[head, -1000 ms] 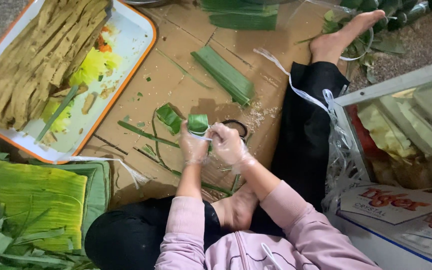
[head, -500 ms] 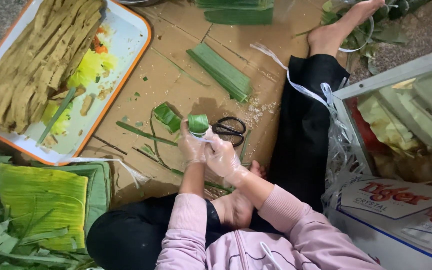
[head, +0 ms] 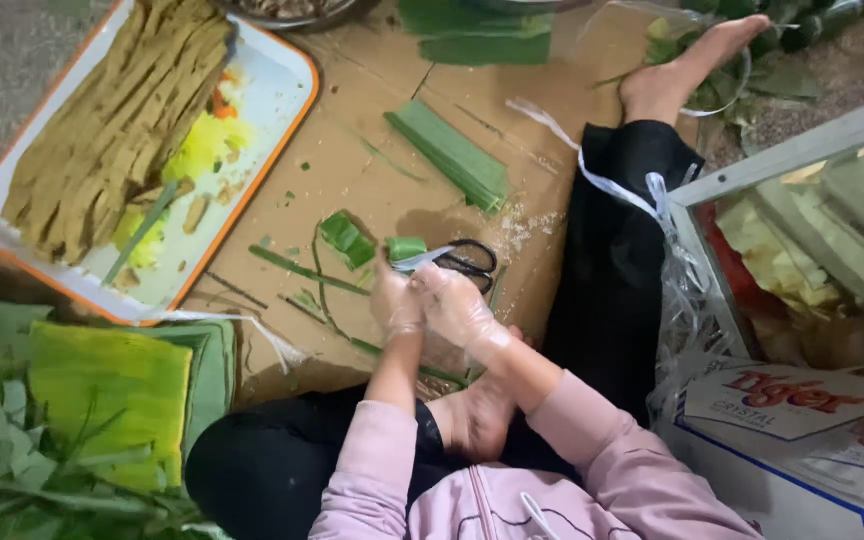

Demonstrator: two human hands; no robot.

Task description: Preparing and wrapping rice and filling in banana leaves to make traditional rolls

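Note:
Both my hands wear thin clear gloves and meet over the brown cardboard sheet (head: 372,110) in front of my crossed legs. My left hand (head: 397,302) and my right hand (head: 457,312) together pinch a small green leaf-wrapped parcel (head: 407,247) at the fingertips. Black-handled scissors (head: 472,265) lie on the cardboard just beyond my right hand, blades pointing left under the parcel. A folded green leaf piece (head: 344,238) and thin green strips (head: 302,270) lie to the left of the parcel.
An orange-rimmed tray (head: 282,150) with yellowish strips stands at the left. Folded leaf strips (head: 452,155) lie further out. A leaf stack (head: 102,390) sits at the near left. A glass-sided case (head: 802,230) and a cardboard box (head: 782,420) are at the right, my bare foot (head: 682,65) above.
My hands and the parcel have barely shifted, staying above the scissors. The fingers keep working at the parcel's top.

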